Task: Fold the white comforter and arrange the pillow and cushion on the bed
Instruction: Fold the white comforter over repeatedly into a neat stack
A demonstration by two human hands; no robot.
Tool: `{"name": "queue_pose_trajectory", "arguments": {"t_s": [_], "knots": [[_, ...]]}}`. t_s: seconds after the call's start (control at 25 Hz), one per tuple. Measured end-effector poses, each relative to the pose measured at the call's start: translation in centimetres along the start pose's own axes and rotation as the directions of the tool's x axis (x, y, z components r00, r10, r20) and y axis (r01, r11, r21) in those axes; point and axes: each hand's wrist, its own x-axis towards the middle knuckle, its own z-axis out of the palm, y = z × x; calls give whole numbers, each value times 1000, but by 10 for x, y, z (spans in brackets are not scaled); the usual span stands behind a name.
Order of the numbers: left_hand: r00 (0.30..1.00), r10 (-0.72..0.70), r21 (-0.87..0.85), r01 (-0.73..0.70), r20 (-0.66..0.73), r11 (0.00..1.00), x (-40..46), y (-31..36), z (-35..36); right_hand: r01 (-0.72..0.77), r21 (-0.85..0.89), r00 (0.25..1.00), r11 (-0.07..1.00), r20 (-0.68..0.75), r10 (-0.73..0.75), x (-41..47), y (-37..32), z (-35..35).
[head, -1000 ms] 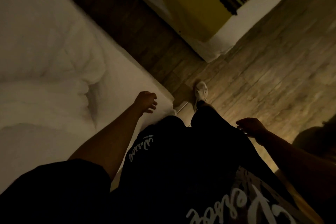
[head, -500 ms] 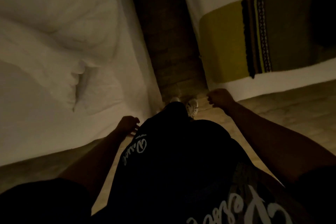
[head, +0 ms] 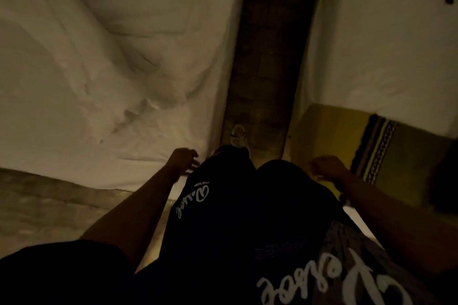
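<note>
The white comforter lies rumpled over the bed on the left and fills most of the left half of the view. My left hand hangs beside the bed's near corner with loosely curled fingers and holds nothing. My right hand hangs at my right side, fingers loosely curled, empty, in front of a yellow patterned bed runner. No pillow or cushion shows in this dim view.
A second white bed stands on the right with the yellow runner across its foot. A narrow dark wooden floor aisle runs between the beds. My white shoe is at the aisle's mouth. Pale floor lies at lower left.
My view has swung round to face down the aisle between the two beds and moved forward. Both arms swing at my sides; neither hand took hold of anything.
</note>
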Motion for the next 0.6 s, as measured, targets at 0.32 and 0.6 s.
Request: {"name": "queue_pose_trajectory", "arguments": {"t_s": [0.32, 0.6], "knots": [[981, 193, -155, -193, -17, 969, -87, 194, 25, 1, -3, 998, 1000, 64, -1, 35, -129, -89], [993, -65, -353, 28, -95, 935, -94, 196, 42, 263, -302, 959, 916, 182, -215, 91, -328, -101]]}}
